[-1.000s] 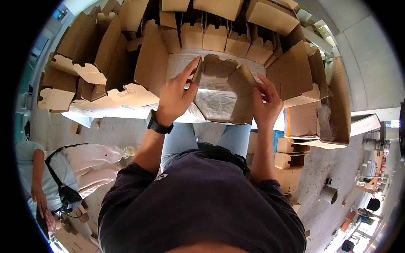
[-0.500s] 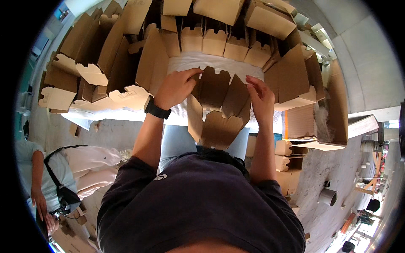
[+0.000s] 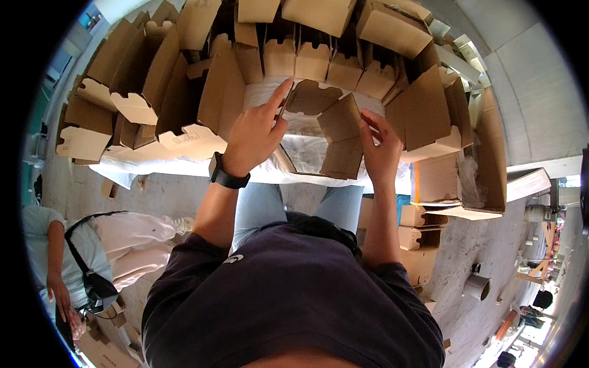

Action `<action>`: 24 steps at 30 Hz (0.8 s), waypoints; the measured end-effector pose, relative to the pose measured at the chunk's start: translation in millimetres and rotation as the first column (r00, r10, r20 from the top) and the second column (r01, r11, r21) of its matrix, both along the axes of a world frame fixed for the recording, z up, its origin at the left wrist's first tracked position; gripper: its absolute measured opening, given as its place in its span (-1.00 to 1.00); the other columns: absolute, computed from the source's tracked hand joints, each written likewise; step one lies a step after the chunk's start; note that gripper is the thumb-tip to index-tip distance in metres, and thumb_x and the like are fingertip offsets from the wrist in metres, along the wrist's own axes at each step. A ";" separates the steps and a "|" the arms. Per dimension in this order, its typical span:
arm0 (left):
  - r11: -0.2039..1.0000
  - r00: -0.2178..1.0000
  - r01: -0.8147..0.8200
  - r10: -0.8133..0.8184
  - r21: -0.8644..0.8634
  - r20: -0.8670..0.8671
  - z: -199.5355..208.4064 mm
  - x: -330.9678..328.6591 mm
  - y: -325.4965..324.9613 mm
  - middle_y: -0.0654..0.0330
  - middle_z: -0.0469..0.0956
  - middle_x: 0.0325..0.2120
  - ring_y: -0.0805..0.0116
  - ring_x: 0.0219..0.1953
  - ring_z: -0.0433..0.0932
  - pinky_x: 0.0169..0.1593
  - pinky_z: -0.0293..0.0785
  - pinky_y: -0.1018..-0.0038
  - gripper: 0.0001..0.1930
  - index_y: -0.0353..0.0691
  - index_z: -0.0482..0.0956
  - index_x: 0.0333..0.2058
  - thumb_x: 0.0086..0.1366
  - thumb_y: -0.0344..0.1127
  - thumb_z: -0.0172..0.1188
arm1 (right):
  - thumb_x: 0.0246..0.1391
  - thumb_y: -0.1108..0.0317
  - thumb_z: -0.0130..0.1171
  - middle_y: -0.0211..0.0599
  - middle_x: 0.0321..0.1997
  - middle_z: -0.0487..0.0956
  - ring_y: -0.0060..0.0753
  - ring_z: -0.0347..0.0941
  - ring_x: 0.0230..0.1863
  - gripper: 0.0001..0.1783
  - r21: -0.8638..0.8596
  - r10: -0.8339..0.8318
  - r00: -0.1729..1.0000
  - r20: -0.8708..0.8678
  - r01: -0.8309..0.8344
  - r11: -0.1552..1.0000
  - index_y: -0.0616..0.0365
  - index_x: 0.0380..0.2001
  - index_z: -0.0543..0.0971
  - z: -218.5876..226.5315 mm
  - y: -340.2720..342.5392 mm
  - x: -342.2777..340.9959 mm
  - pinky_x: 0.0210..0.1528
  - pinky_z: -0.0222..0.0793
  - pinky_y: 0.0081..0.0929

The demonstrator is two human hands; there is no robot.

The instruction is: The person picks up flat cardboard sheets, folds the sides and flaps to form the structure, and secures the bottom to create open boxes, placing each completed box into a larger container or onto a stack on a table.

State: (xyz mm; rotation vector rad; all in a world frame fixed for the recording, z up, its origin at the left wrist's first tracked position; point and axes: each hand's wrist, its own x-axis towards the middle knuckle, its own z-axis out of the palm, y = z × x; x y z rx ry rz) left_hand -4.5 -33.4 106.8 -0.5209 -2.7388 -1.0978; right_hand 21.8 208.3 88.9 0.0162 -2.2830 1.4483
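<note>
In front of me is a brown cardboard box (image 3: 341,126), an open sleeve of folded panels with notched edges; white sheeting shows through its middle. My left hand (image 3: 256,136), with a dark band on the wrist, is at the box's left wall. Its index finger stretches out past the far left corner and its thumb is apart, close to the wall; the other fingers are partly hidden. My right hand (image 3: 381,144) has thumb and fingers closed at the outer edge of the box's right panel.
Tall open cardboard boxes (image 3: 211,92) stand on the left of the white-covered table (image 3: 261,92), with more along the back. A larger carton (image 3: 438,178) stands at the right edge. Stacked boxes (image 3: 420,251) are below it. Another person (image 3: 104,251) is at the lower left.
The box has tipped and moved away from me, so its near panel no longer faces me. My left index finger has stretched forward. My right hand has come to the right panel.
</note>
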 end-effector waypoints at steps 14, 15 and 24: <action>1.000 1.000 0.007 -0.007 -0.006 -0.013 -7.7 -6.8 1.8 -0.18 0.54 -0.45 -0.18 -0.38 0.53 -0.27 0.42 0.01 -0.41 -0.08 0.25 0.25 0.18 -0.35 -0.02 | -0.09 0.67 -0.02 -0.20 0.20 0.44 -0.08 0.32 0.24 -0.42 0.669 0.194 0.962 -0.193 -0.016 0.743 0.14 0.09 0.45 13.4 -21.9 -31.3 0.25 0.22 -0.19; 1.000 1.000 0.002 -0.002 0.003 -0.029 -7.5 -6.8 2.4 -0.19 0.54 -0.45 -0.18 -0.37 0.53 -0.26 0.41 0.01 -0.41 -0.08 0.25 0.25 0.19 -0.35 -0.03 | -0.09 0.67 -0.02 -0.21 0.19 0.45 -0.09 0.32 0.24 -0.42 0.679 0.207 0.960 -0.191 -0.023 0.734 0.14 0.09 0.46 13.6 -24.3 -32.7 0.25 0.21 -0.18; 0.997 0.998 -0.011 0.015 0.073 -0.059 -31.6 -9.2 -2.6 -0.22 0.53 -0.47 -0.20 -0.38 0.53 -0.27 0.41 -0.01 -0.41 -0.02 0.24 0.26 0.21 -0.34 -0.04 | -0.07 0.59 0.00 -0.31 -0.08 0.60 -0.19 0.37 0.20 -0.64 0.716 0.277 0.950 -0.145 -0.092 0.692 0.11 -0.16 0.57 8.2 -31.2 -34.0 0.34 0.02 -0.01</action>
